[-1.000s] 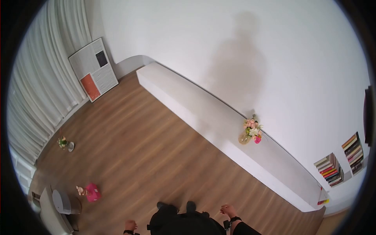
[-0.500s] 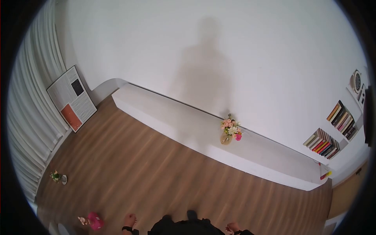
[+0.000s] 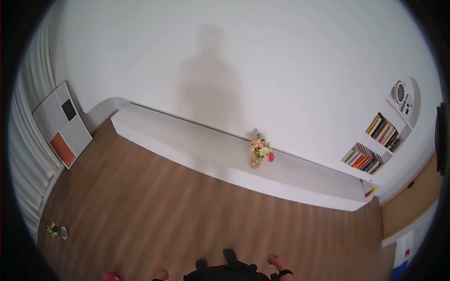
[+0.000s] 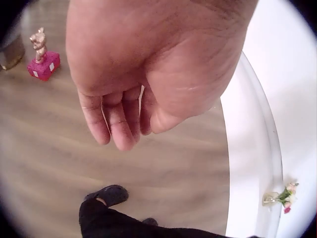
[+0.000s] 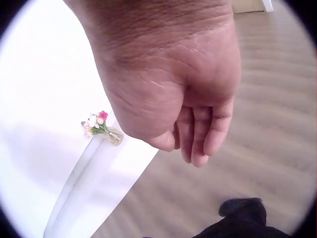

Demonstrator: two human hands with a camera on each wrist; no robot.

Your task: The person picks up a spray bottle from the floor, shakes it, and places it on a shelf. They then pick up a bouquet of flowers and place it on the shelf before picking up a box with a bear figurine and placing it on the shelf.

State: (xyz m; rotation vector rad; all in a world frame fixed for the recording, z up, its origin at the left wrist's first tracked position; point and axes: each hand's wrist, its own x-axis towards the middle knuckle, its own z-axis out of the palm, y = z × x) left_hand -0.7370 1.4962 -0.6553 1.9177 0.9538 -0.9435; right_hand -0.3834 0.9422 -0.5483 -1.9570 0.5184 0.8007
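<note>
Flowers (image 3: 262, 149), pink, peach and white, stand in a glass vase (image 3: 255, 162) on the long white ledge (image 3: 300, 180), close to the wall (image 3: 300, 70). The right hand (image 5: 168, 84) and the left hand (image 4: 153, 59) both hang over the wooden floor (image 3: 140, 201), well apart from the vase, their fingers relaxed, loosely curled and open. Books (image 3: 384, 132) and a clock (image 3: 399, 92) sit in the wall shelves to the right. A framed picture (image 3: 63, 126) leans beside the curtain (image 3: 28, 126), and a gold figure (image 4: 39, 44) tops a pink box (image 4: 44, 66) on the floor
</note>
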